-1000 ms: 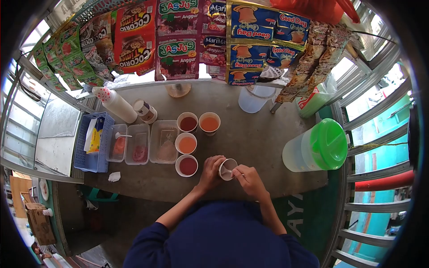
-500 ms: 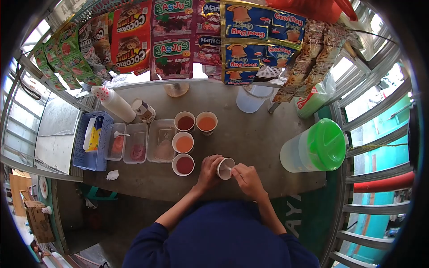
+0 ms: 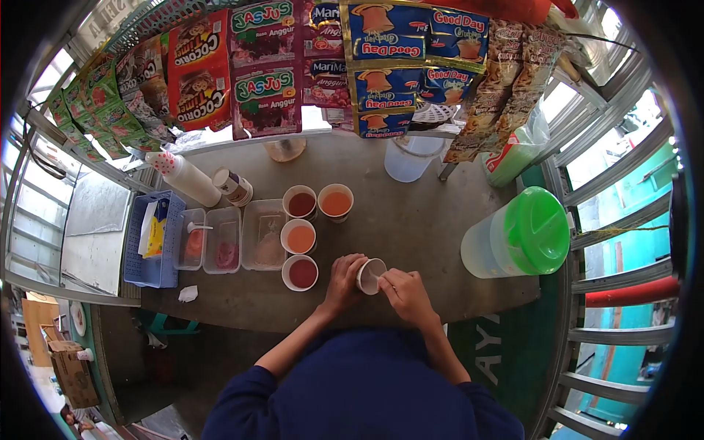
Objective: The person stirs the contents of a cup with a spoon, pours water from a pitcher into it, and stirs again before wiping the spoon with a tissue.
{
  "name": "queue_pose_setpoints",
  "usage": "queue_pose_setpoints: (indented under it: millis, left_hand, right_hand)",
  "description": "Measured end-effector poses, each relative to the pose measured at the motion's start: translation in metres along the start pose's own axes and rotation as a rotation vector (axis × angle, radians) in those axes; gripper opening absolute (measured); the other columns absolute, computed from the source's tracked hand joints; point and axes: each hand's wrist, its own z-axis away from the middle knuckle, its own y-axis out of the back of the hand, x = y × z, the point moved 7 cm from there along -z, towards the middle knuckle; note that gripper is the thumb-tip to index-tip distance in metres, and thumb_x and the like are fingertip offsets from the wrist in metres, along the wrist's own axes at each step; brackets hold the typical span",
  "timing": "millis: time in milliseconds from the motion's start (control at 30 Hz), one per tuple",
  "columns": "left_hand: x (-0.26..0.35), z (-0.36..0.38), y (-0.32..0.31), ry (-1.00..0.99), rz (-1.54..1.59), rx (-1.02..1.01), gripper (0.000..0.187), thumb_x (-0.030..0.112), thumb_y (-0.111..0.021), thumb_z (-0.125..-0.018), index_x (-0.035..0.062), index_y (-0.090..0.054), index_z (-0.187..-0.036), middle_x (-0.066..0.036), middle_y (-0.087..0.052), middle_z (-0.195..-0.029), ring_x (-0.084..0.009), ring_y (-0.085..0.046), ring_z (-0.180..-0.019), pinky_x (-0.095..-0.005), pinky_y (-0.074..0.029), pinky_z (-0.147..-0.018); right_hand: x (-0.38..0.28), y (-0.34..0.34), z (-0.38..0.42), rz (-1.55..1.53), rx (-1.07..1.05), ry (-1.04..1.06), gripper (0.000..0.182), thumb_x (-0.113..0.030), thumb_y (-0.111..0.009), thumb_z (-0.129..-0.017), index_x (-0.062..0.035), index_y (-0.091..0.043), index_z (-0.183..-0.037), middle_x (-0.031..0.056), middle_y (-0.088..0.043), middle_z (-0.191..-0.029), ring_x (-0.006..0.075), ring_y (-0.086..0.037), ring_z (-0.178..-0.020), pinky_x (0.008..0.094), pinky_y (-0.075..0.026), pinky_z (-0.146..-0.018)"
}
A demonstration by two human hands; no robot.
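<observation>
My left hand (image 3: 345, 282) is wrapped round the side of a paper cup (image 3: 364, 284) near the table's front edge. The cup tilts slightly, and pale, translucent liquid shows inside. Pinched in the fingers of my right hand (image 3: 405, 293) is a thin, pale spoon (image 3: 375, 276) that dips into this cup; its lower end is hard to make out. To the left stand several filled paper cups: a dark red drink (image 3: 301, 204), an orange one (image 3: 336, 204), a second orange one (image 3: 300, 238) and a reddish one (image 3: 303, 273).
Plastic tubs of powder (image 3: 262, 246) stand left, beside a blue basket (image 3: 170, 275). A stack of cups (image 3: 192, 182) leans behind them. A green-lidded water jug (image 3: 488, 246) stands right, and a clear bucket (image 3: 405, 163) at the back. Drink sachets (image 3: 266, 95) hang overhead.
The view has shifted slightly. My right hand and the spoon have moved a little within the cup; my left hand keeps its hold on it.
</observation>
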Motion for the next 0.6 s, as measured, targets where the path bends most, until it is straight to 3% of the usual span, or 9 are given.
queue_pose_setpoints:
  millis: [67, 167, 267, 333, 433, 600]
  left_hand:
    - [-0.0009, 0.0001, 0.0004, 0.008, 0.000, -0.003, 0.077, 0.015, -0.081, -0.059, 0.0078, -0.044, -0.126, -0.014, -0.052, -0.121, -0.0331, -0.051, -0.112, -0.0471, -0.038, -0.095]
    - [-0.0024, 0.0001, 0.0004, 0.001, -0.012, -0.011, 0.076, 0.015, -0.081, -0.059, 0.0079, -0.044, -0.126, -0.014, -0.052, -0.121, -0.0332, -0.051, -0.112, -0.0469, -0.038, -0.095]
    - [-0.0004, -0.0012, 0.0020, -0.016, -0.028, -0.006, 0.074, 0.020, -0.084, -0.062, 0.0063, -0.044, -0.123, -0.016, -0.055, -0.117, -0.0351, -0.054, -0.107, -0.0458, -0.042, -0.091]
    - [-0.0004, -0.0017, 0.0026, -0.013, -0.035, -0.002, 0.074, 0.020, -0.084, -0.062, 0.0063, -0.044, -0.123, -0.016, -0.055, -0.117, -0.0351, -0.054, -0.107, -0.0457, -0.042, -0.091]
    - [0.0002, -0.0021, 0.0041, -0.015, -0.040, 0.004, 0.074, 0.019, -0.084, -0.062, 0.0061, -0.044, -0.122, -0.017, -0.055, -0.116, -0.0352, -0.054, -0.107, -0.0454, -0.042, -0.090]
    - [-0.0012, -0.0017, 0.0044, -0.015, -0.043, -0.002, 0.074, 0.019, -0.084, -0.062, 0.0060, -0.044, -0.123, -0.016, -0.055, -0.116, -0.0351, -0.054, -0.106, -0.0452, -0.043, -0.089]
  right_hand:
    - [-0.0002, -0.0005, -0.0019, 0.100, -0.030, -0.001, 0.025, -0.024, -0.047, -0.096, -0.0064, -0.060, -0.083, 0.0083, -0.060, -0.084, 0.0271, -0.057, -0.080, 0.0376, -0.036, -0.078]
    - [0.0043, -0.0042, -0.0017, -0.106, -0.092, -0.038, 0.023, -0.023, -0.047, -0.095, -0.0069, -0.060, -0.085, 0.0083, -0.061, -0.085, 0.0256, -0.057, -0.082, 0.0376, -0.034, -0.081]
    - [-0.0036, 0.0046, -0.0018, 0.136, 0.071, 0.041, 0.024, -0.022, -0.047, -0.095, -0.0060, -0.060, -0.084, 0.0101, -0.061, -0.082, 0.0282, -0.058, -0.079, 0.0388, -0.037, -0.076]
    - [0.0015, -0.0012, -0.0051, -0.087, -0.041, 0.023, 0.025, -0.021, -0.047, -0.094, -0.0040, -0.060, -0.081, 0.0122, -0.060, -0.079, 0.0318, -0.058, -0.074, 0.0412, -0.040, -0.069]
    - [0.0000, 0.0027, -0.0059, -0.080, 0.088, 0.045, 0.027, -0.021, -0.048, -0.094, -0.0021, -0.059, -0.080, 0.0140, -0.060, -0.077, 0.0345, -0.058, -0.070, 0.0429, -0.041, -0.065]
    - [0.0041, -0.0009, -0.0069, -0.150, 0.034, 0.015, 0.027, -0.022, -0.048, -0.094, -0.0025, -0.060, -0.080, 0.0129, -0.060, -0.076, 0.0325, -0.058, -0.069, 0.0415, -0.041, -0.066]
